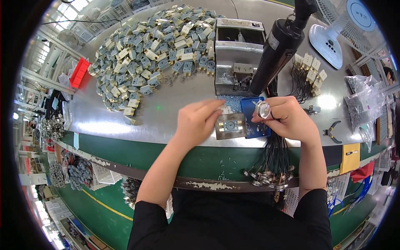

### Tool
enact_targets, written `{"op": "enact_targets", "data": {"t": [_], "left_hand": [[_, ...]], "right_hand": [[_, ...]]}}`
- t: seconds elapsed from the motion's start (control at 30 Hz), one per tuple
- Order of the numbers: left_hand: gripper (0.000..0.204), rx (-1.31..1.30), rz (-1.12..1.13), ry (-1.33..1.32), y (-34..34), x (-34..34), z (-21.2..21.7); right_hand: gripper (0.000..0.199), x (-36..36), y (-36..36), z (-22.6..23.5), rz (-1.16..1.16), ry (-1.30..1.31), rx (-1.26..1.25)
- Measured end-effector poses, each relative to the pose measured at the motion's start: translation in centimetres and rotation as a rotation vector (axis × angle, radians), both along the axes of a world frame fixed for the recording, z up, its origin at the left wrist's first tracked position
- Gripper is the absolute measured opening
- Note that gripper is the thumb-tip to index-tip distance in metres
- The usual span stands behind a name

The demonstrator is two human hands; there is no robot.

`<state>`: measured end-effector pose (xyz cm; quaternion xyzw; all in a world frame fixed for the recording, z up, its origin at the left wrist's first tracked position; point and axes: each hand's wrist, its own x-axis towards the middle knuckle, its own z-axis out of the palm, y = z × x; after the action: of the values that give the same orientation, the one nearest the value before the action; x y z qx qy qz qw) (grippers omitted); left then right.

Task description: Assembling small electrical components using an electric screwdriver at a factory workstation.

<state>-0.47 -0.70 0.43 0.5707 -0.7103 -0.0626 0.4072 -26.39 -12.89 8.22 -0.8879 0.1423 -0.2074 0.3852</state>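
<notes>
My right hand [287,118] pinches a shiny round metal part [263,109] above a blue tray [253,130] with small metal pieces in it. My left hand [195,123] has its fingers curled into a pinch, slightly blurred; whether anything is in it is hidden. Its fingertips are by some small whitish pieces [226,109]. Just below them, a grey block [230,126] with brass-coloured terminals lies in a flat metal fixture [225,135]. A bundle of black cables [276,152] with round metal ends [266,178] hangs over the table edge below my right hand.
A black cylindrical tool [276,52] hangs in front of a metal machine [236,56]. A large heap of grey-and-cream blocks [158,52] covers the back left. Wired blocks [310,68], a fan [327,43], pliers [332,132] and plastic bags [364,100] lie to the right. A red bin [79,73] stands far left.
</notes>
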Motion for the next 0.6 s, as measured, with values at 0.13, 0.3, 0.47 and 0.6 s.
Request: {"op": "enact_targets", "data": {"t": [0.13, 0.3, 0.47, 0.6], "left_hand": [[0.014, 0.073, -0.002, -0.241, -2.0, 1.2, 1.2], [0.017, 0.244, -0.082, -0.363, -3.0, 2.0, 1.1], [0.006, 0.504, -0.088, 0.103, -3.1, 2.8, 3.2], [0.012, 0.555, -0.145, 0.886, -0.6, 3.5, 2.9]], "right_hand": [[0.018, -0.1, 0.2, -0.1, 0.025, 0.027, -0.031], [0.017, 0.0, 0.0, 0.4, 0.029, 0.050, -0.041], [0.017, -0.1, -0.2, -0.1, 0.019, -0.041, -0.041], [0.005, 0.7, 0.5, 0.2, 0.034, -0.110, 0.087]]}}
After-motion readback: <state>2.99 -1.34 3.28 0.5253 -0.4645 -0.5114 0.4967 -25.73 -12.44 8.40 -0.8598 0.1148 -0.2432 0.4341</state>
